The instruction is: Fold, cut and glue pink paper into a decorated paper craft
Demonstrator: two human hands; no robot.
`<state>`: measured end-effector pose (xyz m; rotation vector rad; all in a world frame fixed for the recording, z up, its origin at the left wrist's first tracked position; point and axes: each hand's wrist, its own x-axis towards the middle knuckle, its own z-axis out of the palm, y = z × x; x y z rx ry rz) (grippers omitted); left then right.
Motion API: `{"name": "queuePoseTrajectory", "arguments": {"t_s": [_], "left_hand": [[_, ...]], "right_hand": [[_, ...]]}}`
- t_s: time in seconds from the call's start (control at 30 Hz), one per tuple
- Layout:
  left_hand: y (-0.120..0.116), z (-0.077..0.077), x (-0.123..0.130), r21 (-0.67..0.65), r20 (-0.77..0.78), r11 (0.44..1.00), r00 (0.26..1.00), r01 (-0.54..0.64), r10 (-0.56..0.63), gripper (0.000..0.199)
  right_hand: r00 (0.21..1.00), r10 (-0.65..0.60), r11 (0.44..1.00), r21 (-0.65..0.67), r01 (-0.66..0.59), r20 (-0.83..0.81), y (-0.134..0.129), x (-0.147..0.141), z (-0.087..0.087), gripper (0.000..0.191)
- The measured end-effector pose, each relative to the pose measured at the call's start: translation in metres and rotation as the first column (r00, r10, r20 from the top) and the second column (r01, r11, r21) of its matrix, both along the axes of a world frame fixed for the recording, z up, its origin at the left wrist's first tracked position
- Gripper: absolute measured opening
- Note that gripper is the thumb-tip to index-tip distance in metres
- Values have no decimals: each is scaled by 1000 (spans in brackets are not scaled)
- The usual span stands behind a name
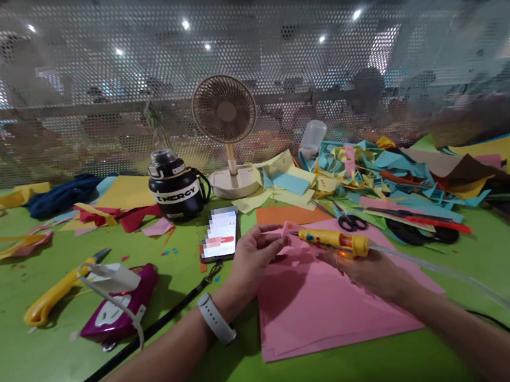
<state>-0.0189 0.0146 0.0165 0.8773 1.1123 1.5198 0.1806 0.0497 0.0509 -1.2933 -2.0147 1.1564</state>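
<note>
A yellow hot glue gun (336, 242) with a lit orange spot and a pale cord lies in my right hand (367, 270), its dark nozzle pointing left. My left hand (259, 256), wearing a white wristband, pinches a small pink paper piece (287, 230) close to the nozzle. Whether nozzle and paper touch, I cannot tell. Both hands are above a stack of pink paper sheets (325, 310). Just behind the stack is an orange sheet (291, 213), and black-handled scissors (352, 221) rest at its right.
A lit phone (220, 233), a black bottle (179, 191) and a fan (226, 123) stand or lie ahead. Paper scraps (379, 169) heap at the right. To the left are a purple power strip (117, 307), a yellow-handled cutter (59, 295) and a black strap (160, 326).
</note>
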Motion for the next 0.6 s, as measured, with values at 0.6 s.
{"name": "queuePoseTrajectory", "arguments": {"t_s": [0.6], "left_hand": [[0, 1, 1, 6, -7, 1000, 1000, -7, 7, 29]], "right_hand": [[1000, -9, 997, -75, 10, 6, -1, 0, 0, 35]]}}
